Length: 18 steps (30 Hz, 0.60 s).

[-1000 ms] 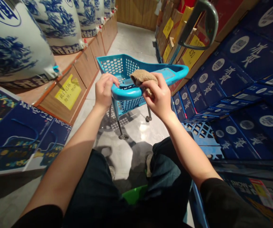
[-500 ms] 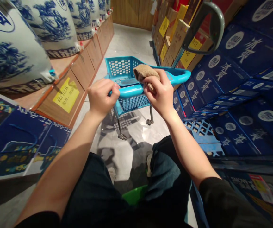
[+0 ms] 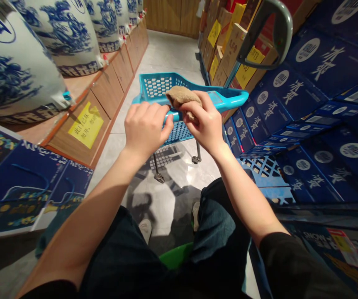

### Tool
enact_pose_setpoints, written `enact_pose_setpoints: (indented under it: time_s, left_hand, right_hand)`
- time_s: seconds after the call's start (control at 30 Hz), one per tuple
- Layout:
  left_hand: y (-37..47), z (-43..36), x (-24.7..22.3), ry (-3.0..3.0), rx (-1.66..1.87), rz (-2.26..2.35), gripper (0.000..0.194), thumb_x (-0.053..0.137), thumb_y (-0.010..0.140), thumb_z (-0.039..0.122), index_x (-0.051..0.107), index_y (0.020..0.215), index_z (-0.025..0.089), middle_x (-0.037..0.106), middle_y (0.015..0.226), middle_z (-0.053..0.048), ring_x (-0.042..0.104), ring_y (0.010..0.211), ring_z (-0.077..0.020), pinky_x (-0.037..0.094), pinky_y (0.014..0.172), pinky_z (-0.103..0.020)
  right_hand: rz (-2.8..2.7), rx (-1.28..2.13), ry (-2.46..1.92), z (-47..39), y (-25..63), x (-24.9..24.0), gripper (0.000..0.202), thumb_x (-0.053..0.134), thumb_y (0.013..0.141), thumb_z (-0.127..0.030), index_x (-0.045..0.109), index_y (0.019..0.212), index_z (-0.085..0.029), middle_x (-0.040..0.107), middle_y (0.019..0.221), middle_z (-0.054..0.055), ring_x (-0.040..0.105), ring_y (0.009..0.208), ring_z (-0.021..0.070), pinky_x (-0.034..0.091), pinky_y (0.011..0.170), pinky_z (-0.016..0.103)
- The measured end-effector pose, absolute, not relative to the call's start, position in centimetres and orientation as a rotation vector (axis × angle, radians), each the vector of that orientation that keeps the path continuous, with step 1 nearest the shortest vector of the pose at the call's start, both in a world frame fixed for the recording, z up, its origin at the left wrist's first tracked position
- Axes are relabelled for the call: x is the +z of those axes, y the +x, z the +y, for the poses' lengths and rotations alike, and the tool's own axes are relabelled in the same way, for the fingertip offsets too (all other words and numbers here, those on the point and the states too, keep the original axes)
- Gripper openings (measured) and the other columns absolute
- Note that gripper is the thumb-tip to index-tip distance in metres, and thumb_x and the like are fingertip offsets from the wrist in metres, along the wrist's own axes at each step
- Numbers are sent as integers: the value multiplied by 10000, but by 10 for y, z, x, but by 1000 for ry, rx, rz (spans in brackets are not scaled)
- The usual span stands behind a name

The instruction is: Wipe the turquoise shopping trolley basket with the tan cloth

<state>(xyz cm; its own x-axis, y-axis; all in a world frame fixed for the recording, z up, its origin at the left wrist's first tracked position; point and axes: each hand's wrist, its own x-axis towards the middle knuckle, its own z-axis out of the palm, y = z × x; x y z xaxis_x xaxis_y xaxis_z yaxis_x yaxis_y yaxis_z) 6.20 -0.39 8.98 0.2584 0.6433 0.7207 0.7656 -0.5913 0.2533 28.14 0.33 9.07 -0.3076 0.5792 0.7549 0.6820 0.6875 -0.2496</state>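
Note:
A small blue shopping cart (image 3: 158, 87) stands on the floor in front of me, its handle bar toward me. My left hand (image 3: 147, 126) is wrapped over the handle, fingers on top and thumb below. Close beside it, my right hand (image 3: 204, 124) pinches a folded brown cloth (image 3: 181, 96), which rests on the handle just right of the left hand. The cart's thin grey legs and casters show beneath the basket.
Blue-and-white jars (image 3: 68, 35) line a wooden counter (image 3: 104, 99) on the left. Stacked blue boxes (image 3: 303, 87) and cartons (image 3: 233, 45) rise on the right. A grey loop handle (image 3: 286, 35) juts up near them. Something green (image 3: 176, 256) lies between my legs.
My left hand has slid right along the handle, toward my right hand. The cloth and my right hand have shifted slightly left.

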Motion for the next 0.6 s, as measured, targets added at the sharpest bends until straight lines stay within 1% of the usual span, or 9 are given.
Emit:
enact_pose_setpoints:
  time_s: [0.07, 0.17, 0.27, 0.37, 0.43, 0.5, 0.6]
  left_hand:
    - [57, -2, 87, -2390, -1266, -1298, 275, 589, 1046, 425, 782, 1191, 294, 789, 1069, -116, 719, 1139, -422, 493, 1108, -633]
    - [47, 2, 84, -2382, -1340, -1239, 256, 631, 1020, 432, 787, 1192, 323, 794, 1053, -101, 713, 1130, -418, 489, 1113, -630]
    - [35, 3, 80, -2353, -1417, -1235, 234, 669, 988, 438, 790, 1160, 335, 801, 1054, -88, 708, 1128, -412, 488, 1110, -623]
    - [17, 6, 74, -2311, -1448, -1252, 238, 677, 976, 467, 794, 1134, 332, 807, 1069, -88, 703, 1110, -410, 480, 1085, -633]
    - [0, 9, 69, -2280, -1460, -1242, 256, 665, 984, 502, 794, 1121, 328, 805, 1063, -83, 693, 1090, -403, 464, 1075, -644]
    - [-17, 14, 64, -2248, -1451, -1202, 303, 632, 1009, 547, 796, 1131, 324, 806, 1064, -75, 676, 1060, -388, 441, 1060, -650]
    - [-37, 20, 58, -2181, -1409, -1110, 408, 530, 1067, 600, 811, 1176, 326, 819, 1077, -59, 638, 990, -355, 405, 998, -624]
  right_hand:
    - [-1952, -155, -988, 14, 299, 90, 204, 575, 1069, -232, 708, 1216, -276, 669, 1502, 112, 703, 1331, 307, 628, 1130, 560]
    - [-1826, -171, -1032, 27, 316, 85, 208, 552, 1082, -250, 700, 1227, -265, 665, 1480, 116, 719, 1289, 313, 645, 1083, 565]
    - [-1809, -134, -1053, 22, 307, 83, 198, 538, 1093, -248, 689, 1220, -264, 646, 1530, 128, 708, 1311, 321, 637, 1089, 558]
    - [-1924, -126, -1023, 8, 286, 88, 189, 571, 1077, -240, 701, 1210, -277, 651, 1550, 128, 692, 1350, 329, 623, 1118, 554]
    - [-1990, -156, -994, 3, 279, 92, 193, 587, 1068, -247, 717, 1204, -289, 670, 1530, 119, 692, 1354, 326, 625, 1116, 546]
    - [-1991, -189, -984, 5, 282, 95, 196, 584, 1069, -266, 728, 1200, -291, 690, 1488, 115, 709, 1315, 321, 634, 1093, 543]
    - [-1905, -224, -1014, 12, 290, 93, 208, 573, 1066, -261, 728, 1204, -278, 709, 1417, 117, 738, 1239, 311, 640, 1066, 535]
